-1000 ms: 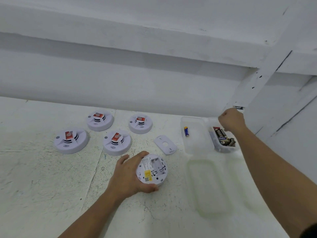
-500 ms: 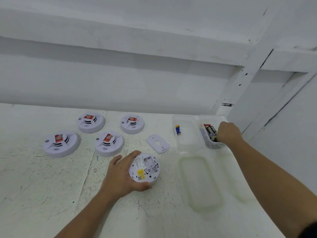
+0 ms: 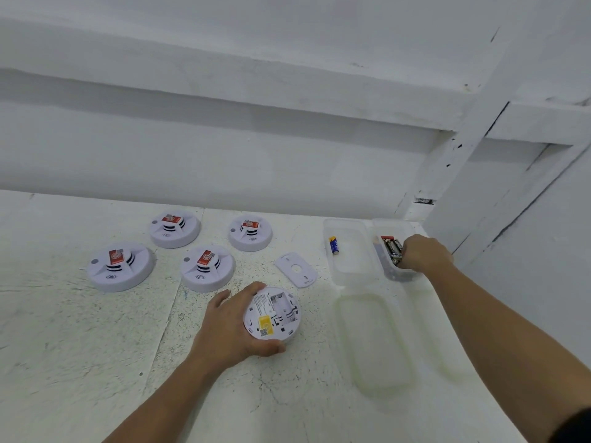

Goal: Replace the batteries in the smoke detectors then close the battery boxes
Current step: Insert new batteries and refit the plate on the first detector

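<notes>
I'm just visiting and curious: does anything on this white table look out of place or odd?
Only one thing: the round white smoke detector gripped by the left hand lies upside down with its battery bay open, while its flat white cover lies apart on the table. The other four sit face up.

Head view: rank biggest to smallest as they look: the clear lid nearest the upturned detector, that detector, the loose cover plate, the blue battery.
1. Clear lid, though nearest the camera.
2. Upturned detector.
3. Cover plate.
4. Blue battery.
</notes>
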